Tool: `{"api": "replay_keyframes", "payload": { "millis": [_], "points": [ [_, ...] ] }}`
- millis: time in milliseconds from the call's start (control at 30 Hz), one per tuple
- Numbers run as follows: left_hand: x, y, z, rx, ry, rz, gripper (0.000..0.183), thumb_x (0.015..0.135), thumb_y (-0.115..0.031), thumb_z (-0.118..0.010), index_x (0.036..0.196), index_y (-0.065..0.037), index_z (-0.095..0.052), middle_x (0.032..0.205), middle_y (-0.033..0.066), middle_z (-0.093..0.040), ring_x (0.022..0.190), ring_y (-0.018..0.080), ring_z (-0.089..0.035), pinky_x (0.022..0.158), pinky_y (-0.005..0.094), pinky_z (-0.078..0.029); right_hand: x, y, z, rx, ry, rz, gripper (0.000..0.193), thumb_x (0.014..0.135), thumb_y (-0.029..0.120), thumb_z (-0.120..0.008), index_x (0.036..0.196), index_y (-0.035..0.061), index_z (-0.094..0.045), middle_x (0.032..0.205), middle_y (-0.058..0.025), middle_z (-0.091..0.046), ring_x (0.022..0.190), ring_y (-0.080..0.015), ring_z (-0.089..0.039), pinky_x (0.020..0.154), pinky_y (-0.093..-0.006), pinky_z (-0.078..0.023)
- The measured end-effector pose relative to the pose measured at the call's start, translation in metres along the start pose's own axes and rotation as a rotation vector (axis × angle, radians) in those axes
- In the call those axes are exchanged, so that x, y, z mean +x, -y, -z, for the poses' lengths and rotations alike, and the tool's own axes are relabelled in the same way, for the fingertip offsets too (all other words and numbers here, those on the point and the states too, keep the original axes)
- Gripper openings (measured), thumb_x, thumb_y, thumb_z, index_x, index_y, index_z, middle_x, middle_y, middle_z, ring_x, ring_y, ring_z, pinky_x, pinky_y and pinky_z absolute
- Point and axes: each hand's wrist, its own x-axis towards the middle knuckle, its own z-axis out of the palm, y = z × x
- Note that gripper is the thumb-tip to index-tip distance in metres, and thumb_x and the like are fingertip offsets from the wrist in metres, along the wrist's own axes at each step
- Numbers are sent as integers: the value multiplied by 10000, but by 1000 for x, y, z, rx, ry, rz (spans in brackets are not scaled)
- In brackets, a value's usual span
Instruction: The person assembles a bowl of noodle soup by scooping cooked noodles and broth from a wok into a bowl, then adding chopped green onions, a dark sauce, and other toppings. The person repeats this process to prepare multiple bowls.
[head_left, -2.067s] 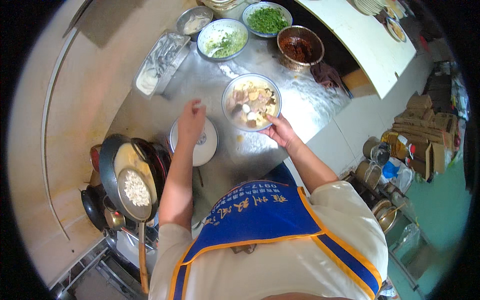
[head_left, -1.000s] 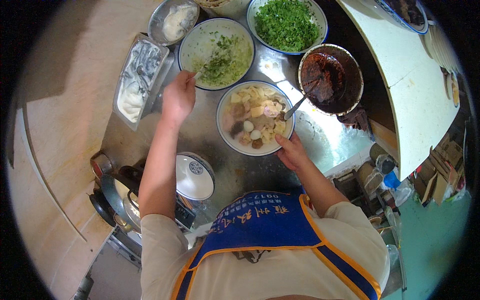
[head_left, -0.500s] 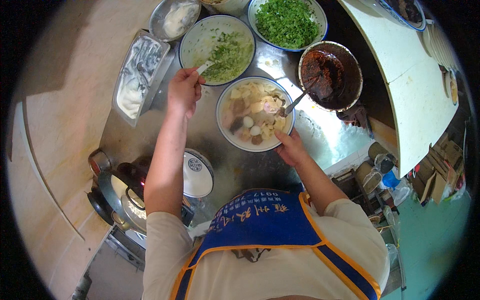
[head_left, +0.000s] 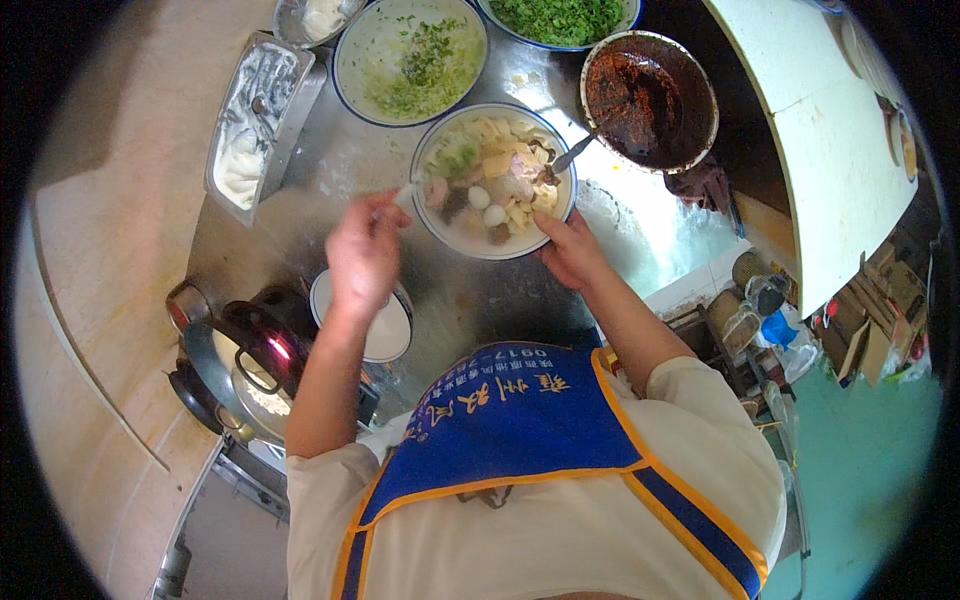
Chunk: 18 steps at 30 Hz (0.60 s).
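My right hand grips the near right rim of a white, blue-edged bowl, thumb on the edge and fingers beneath. Pale soup fills it, with yellowish flat pieces, dark bits, two small white eggs and a blurred patch of chopped greens at the left. My left hand, smeared by motion, is closed on a white spoon at the bowl's left rim. Just beyond stands a bowl of chopped pale-green vegetable.
A pot of dark red chili paste stands to the right; its utensil handle reaches over the soup bowl's rim. Chopped green herbs fill a far bowl. A metal tray of white paste sits left. Nearer are a white dish and pan.
My left hand has moved the spoon from the pale-green vegetable bowl to the soup bowl's left side. Greens now show in the soup. The whole view has shifted slightly.
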Motion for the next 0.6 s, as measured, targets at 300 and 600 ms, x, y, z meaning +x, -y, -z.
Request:
{"api": "replay_keyframes", "payload": {
  "millis": [300, 600],
  "points": [
    [17, -12, -14, -590, -82, 384, 179, 995, -99, -536, 1136, -12, -603, 798, 45, -645, 548, 51, -481, 470, 199, -385, -4, 2, -12, -36, -42, 55, 586, 968, 137, -591, 1465, 49, -293, 1383, -175, -501, 1197, -301, -579, 960, -457, -534],
    [214, -77, -84, 130, -67, -317, 209, 963, -156, -554, 1133, -81, -648, 858, 126, -711, 767, 238, -694, 681, 353, -525, 1, -3, -4, -3, 16, 67, 602, 949, 122, -621, 1471, 83, -323, 1391, -144, -503, 1241, -280, -543, 1019, -445, -492]
  ]
}}
